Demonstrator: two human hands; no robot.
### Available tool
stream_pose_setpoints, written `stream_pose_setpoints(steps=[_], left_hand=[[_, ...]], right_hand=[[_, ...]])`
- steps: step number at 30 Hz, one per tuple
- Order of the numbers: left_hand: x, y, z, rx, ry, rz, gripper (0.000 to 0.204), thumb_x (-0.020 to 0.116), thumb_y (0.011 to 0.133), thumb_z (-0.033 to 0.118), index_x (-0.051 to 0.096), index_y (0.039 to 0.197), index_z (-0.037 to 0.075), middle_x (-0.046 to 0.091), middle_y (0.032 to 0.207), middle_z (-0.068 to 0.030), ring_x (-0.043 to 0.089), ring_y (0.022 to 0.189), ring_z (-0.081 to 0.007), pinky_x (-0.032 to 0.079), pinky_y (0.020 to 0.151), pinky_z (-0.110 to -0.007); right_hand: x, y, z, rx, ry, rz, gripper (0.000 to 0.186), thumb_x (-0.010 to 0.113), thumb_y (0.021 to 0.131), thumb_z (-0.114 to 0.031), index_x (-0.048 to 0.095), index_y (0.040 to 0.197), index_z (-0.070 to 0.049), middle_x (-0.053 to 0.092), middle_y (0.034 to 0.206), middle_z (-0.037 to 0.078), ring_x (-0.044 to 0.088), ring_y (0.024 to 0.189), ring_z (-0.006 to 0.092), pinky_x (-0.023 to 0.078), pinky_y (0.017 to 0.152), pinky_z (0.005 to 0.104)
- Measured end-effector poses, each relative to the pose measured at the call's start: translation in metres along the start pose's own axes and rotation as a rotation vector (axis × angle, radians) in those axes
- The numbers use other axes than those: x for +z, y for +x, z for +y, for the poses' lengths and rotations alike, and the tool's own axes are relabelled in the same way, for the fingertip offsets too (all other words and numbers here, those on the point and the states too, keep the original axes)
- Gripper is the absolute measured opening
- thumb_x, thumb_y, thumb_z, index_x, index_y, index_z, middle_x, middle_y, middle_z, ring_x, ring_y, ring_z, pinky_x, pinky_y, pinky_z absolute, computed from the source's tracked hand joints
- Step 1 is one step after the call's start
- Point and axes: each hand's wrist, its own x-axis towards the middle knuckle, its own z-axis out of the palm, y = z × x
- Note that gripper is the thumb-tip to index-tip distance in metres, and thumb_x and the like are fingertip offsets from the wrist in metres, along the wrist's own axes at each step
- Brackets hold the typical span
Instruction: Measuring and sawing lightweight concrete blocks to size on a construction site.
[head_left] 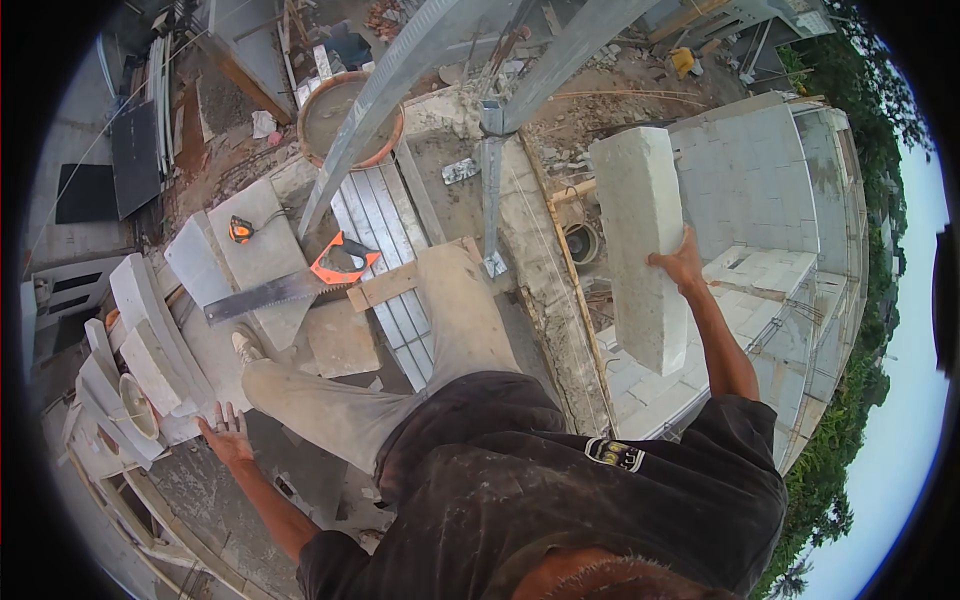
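Left hand: the left hand [228, 438] is stretched out low on the left, fingers spread apart with nothing in them, beside the stacked pale slabs [160, 365]; whether it touches them I cannot tell
Right hand: the right hand [684, 265] is clamped on the pale block [638, 230], at the long right edge about midway along, thumb over the broad side
Block position: out to the person's right, its body lying to the left of the gripping hand; whether anything supports it below I cannot tell
Block axis: long side running away from the person, far end leaning slightly left
Nearer hand: the right, already on it; the left is well apart, across the body
Between the hands: handsaw [345, 260] with an orange handle, blade pointing left over a grey slab [265, 205]
Beyond the saw: orange tape measure [240, 230] on that slab
Farther: round basin [398, 135]; pale block wall [750, 170]
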Motion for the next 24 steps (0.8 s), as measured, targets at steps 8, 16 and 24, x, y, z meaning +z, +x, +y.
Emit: stream_pose_setpoints(steps=[8, 16, 24], left_hand=[[-0.067, -0.055, 0.006, -0.016, 0.289, 0.215, 0.087, 0.054, 0.092, 0.070, 0.015, 0.160, 0.032, 0.035, 0.159, -0.0119, 0.039, 0.142, -0.0339, 0.031, 0.116, -0.051], [-0.105, -0.124, 0.029, 0.024, 0.444, 0.427, 0.095, 0.058, 0.087, 0.074, 0.015, 0.160, 0.032, 0.035, 0.158, -0.0121, 0.041, 0.141, -0.0359, 0.032, 0.115, -0.053], [-0.108, -0.149, 0.036, 0.045, 0.464, 0.400, 0.097, 0.059, 0.087, 0.073, 0.014, 0.161, 0.029, 0.031, 0.160, -0.0141, 0.041, 0.141, -0.0381, 0.031, 0.114, -0.055]], right_hand=[[0.122, 0.052, 0.008, -0.076, -0.060, -0.116, 0.105, 0.090, 0.052, -0.013, 0.039, 0.143, -0.003, 0.058, 0.128, 0.018, 0.058, 0.119, 0.0332, 0.045, 0.104, 0.0420], [0.209, 0.088, -0.009, 0.029, -0.166, -0.119, 0.107, 0.087, 0.056, -0.029, 0.034, 0.147, -0.010, 0.052, 0.136, 0.022, 0.056, 0.122, 0.0426, 0.046, 0.103, 0.0491], [0.234, 0.101, -0.041, 0.072, -0.277, -0.180, 0.096, 0.083, 0.061, -0.026, 0.033, 0.142, -0.012, 0.052, 0.134, 0.020, 0.061, 0.116, 0.0453, 0.052, 0.094, 0.0534]])
